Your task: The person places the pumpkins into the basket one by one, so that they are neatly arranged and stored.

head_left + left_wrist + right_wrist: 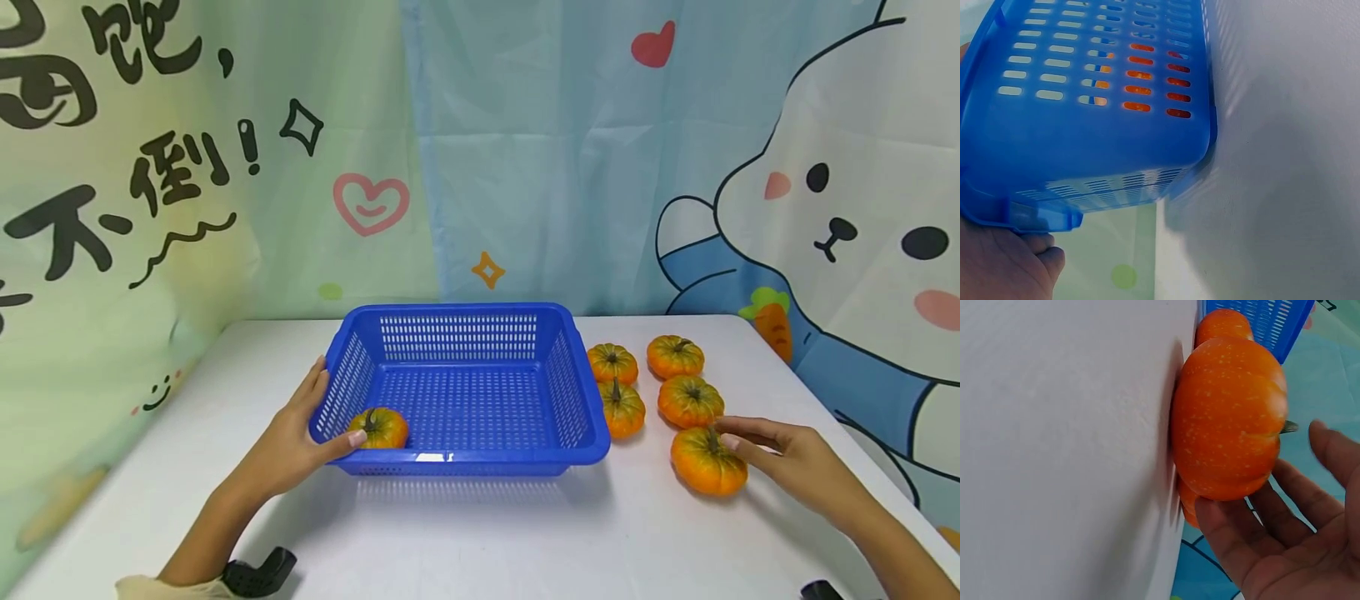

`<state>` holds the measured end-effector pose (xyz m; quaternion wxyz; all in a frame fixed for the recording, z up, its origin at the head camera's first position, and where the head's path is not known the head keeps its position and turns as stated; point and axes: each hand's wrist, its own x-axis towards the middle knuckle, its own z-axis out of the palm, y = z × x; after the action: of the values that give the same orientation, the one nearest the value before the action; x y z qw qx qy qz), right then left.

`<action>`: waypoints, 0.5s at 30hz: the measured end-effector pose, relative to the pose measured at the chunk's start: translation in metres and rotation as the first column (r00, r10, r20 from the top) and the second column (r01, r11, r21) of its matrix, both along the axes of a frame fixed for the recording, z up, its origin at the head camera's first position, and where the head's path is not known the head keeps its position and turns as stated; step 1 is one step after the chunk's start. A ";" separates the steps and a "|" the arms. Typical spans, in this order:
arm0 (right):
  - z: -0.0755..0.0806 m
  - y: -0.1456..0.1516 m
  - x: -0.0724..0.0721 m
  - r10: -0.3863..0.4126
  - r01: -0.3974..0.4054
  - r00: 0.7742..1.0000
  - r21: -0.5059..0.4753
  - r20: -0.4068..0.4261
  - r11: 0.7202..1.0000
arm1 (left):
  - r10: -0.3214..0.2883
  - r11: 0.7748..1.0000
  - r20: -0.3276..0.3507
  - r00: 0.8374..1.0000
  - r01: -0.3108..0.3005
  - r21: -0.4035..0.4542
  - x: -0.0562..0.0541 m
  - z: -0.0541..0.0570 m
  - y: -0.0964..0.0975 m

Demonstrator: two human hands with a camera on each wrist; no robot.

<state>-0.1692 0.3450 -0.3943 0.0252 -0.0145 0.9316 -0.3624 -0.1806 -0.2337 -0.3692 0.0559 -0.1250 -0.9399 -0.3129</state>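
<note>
A blue plastic basket with slotted walls stands mid-table in the head view. One small orange pumpkin lies in its front left corner; orange shows through the slots in the left wrist view. My left hand grips the basket's left side, thumb over the rim and fingers along the outside. At the right, my right hand reaches to the nearest pumpkin, fingertips at its far side. In the right wrist view the fingers are loosely spread behind this pumpkin and the thumb stands apart from its stem.
Behind the nearest pumpkin, two more pumpkins line up toward the back. Another pair of pumpkins sits close against the basket's right side. A printed curtain hangs behind the white table.
</note>
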 end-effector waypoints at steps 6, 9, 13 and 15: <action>-0.002 -0.004 -0.005 0.045 -0.045 0.999 0.008 0.028 0.999 | -0.003 1.000 0.005 1.000 0.003 0.018 0.001 -0.002 0.000; -0.004 -0.007 -0.007 0.070 -0.070 0.997 0.021 0.022 0.997 | -0.004 1.000 -0.001 1.000 0.004 0.011 0.001 -0.001 -0.001; -0.004 -0.010 -0.009 0.098 -0.099 0.994 0.025 0.044 0.995 | -0.008 1.000 -0.005 1.000 0.008 0.010 0.000 -0.001 -0.001; -0.004 -0.011 -0.010 0.105 -0.107 0.993 0.024 0.060 0.994 | -0.011 1.000 -0.006 1.000 0.011 0.012 -0.001 -0.001 -0.001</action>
<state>-0.1792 0.3336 -0.3982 0.0717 -0.0530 0.9332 -0.3480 -0.1811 -0.2347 -0.3701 0.0576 -0.1305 -0.9372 -0.3183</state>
